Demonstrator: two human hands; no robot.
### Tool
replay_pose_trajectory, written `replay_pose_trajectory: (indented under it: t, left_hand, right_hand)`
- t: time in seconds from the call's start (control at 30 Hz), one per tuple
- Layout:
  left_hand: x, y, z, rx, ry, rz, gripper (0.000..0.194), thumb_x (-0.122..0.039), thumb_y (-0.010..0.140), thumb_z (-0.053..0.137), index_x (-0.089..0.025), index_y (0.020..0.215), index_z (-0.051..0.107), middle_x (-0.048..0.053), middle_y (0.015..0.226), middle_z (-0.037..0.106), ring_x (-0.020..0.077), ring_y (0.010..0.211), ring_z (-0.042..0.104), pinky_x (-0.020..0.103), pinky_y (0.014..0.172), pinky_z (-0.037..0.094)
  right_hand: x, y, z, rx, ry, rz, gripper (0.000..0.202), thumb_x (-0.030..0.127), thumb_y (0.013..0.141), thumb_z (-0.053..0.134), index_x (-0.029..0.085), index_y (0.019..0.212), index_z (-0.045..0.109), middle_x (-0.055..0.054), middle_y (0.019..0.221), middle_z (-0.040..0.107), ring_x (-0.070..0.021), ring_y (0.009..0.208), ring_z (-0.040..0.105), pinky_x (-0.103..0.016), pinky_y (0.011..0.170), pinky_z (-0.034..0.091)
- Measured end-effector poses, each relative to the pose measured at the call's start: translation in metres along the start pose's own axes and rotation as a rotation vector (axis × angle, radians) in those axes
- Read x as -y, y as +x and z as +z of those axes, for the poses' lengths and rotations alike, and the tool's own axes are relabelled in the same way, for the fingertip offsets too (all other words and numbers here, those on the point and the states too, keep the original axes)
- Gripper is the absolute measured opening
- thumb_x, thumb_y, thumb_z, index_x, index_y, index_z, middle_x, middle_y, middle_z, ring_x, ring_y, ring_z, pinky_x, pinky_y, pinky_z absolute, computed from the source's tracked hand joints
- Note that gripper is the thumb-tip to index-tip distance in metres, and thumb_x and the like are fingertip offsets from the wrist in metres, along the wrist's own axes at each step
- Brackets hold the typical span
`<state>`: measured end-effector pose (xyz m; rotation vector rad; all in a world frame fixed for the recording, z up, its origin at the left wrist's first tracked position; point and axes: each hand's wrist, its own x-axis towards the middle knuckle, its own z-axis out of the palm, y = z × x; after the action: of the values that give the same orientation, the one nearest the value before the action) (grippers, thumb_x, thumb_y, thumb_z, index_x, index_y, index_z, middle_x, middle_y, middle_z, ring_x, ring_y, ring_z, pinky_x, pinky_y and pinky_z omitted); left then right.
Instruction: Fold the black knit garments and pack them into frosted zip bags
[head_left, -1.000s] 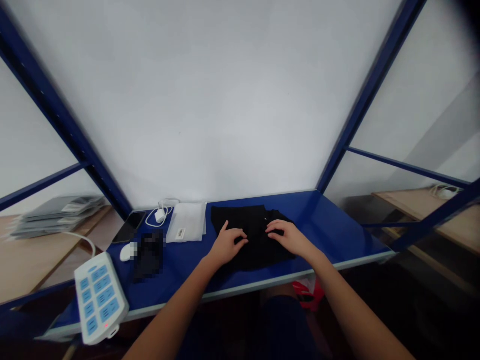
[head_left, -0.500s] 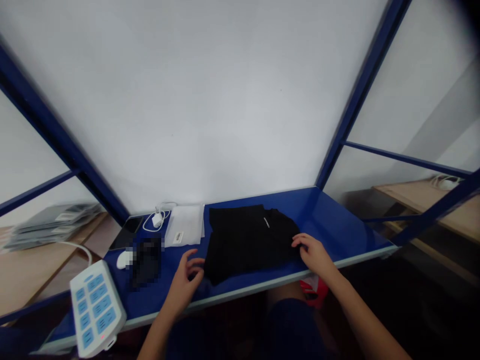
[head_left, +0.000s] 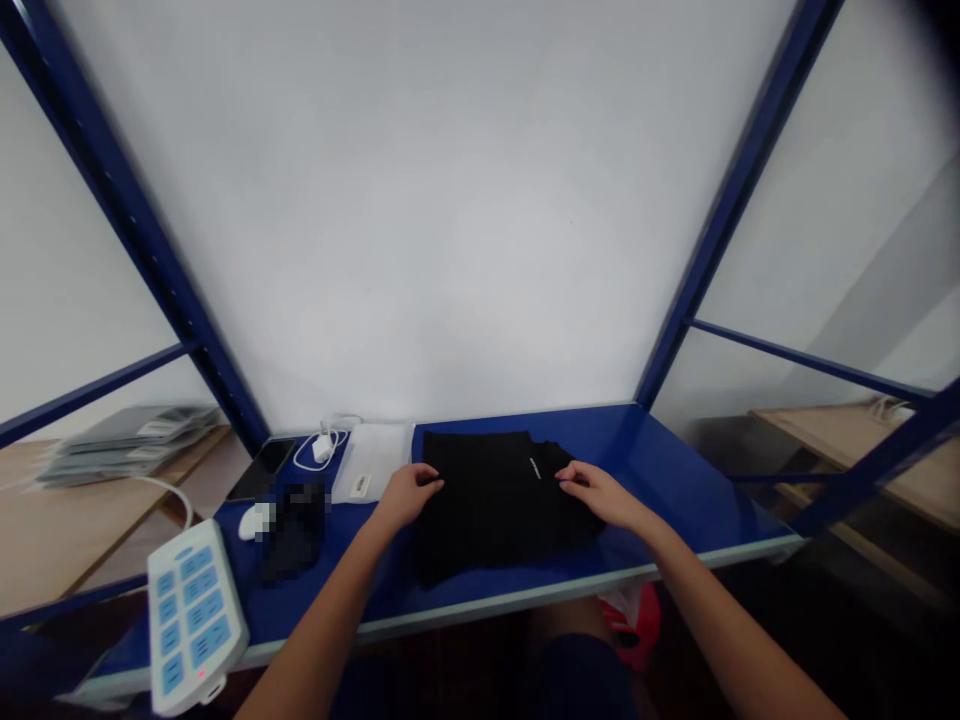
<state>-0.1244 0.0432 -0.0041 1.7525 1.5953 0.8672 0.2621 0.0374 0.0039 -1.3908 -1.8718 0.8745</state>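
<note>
A folded black shirt lies flat on the blue table, with a small line of white print near its right side. At its left edge, my left hand is closed, thumb and fingers pinched on the cloth. My right hand pinches the cloth at the right, just beside the white print. Left of the shirt lies a whitish plastic bag with a barcode label.
A white charger with cable, a dark phone-like slab, a white mouse-like object and a blurred dark item sit at left. A power strip overhangs the front-left edge. Grey packages are stacked on a neighbouring wooden table.
Both hands have moved up and inward over the shirt, from open and loose at its sides to pinching the cloth. The shirt's right side looks slightly drawn in. The camera view has shifted a little.
</note>
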Motion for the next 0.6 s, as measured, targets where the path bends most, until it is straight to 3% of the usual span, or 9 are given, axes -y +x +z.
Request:
replay_pose_trajectory:
  t: [0.13,0.3,0.47,0.53,0.6]
  left_hand:
    - [-0.024,0.01,-0.032,0.037,-0.181,0.037,0.036,-0.05,0.072,0.068,-0.017,0.085,0.063,0.002,0.077,0.067,0.0198,0.075,0.063,0.03,0.068,0.048]
    - [-0.087,0.047,-0.074,0.105,-0.337,0.09,0.042,-0.05,0.069,0.075,-0.016,0.09,0.061,0.003,0.081,0.066,0.0163,0.071,0.061,0.027,0.064,0.045]
    - [-0.151,0.068,-0.117,-0.163,-0.352,0.344,0.048,-0.043,0.066,0.081,-0.015,0.102,0.065,0.008,0.098,0.068,0.0189,0.088,0.062,0.033,0.081,0.047]
    - [-0.164,0.058,-0.128,-0.228,-0.285,0.399,0.048,-0.042,0.07,0.079,-0.016,0.108,0.067,0.006,0.092,0.068,0.0184,0.084,0.062,0.035,0.082,0.047]
    - [-0.163,0.036,-0.13,-0.249,-0.185,0.411,0.039,-0.043,0.075,0.075,-0.016,0.103,0.07,0.004,0.084,0.068,0.0186,0.078,0.061,0.037,0.081,0.048]
  right_hand:
    - [0.013,0.017,-0.019,0.075,0.119,0.099,0.024,0.043,0.086,0.053,0.021,0.086,0.062,0.002,0.073,0.065,-0.0152,0.066,0.059,-0.026,0.061,0.046]
    - [0.05,0.068,-0.057,0.126,0.162,0.117,0.028,0.04,0.078,0.066,0.018,0.095,0.068,-0.002,0.081,0.072,-0.017,0.072,0.063,-0.029,0.068,0.05]
    - [0.107,0.101,-0.113,-0.02,0.16,-0.047,0.029,0.041,0.081,0.065,0.016,0.097,0.072,-0.007,0.092,0.074,-0.0207,0.084,0.065,-0.036,0.082,0.051]
    - [0.121,0.093,-0.125,-0.092,0.139,-0.169,0.033,0.044,0.083,0.064,0.016,0.099,0.072,-0.006,0.093,0.074,-0.0219,0.088,0.065,-0.039,0.087,0.05]
    - [0.121,0.074,-0.124,-0.142,0.093,-0.238,0.035,0.047,0.085,0.062,0.018,0.101,0.072,-0.005,0.096,0.074,-0.0229,0.091,0.065,-0.041,0.091,0.049]
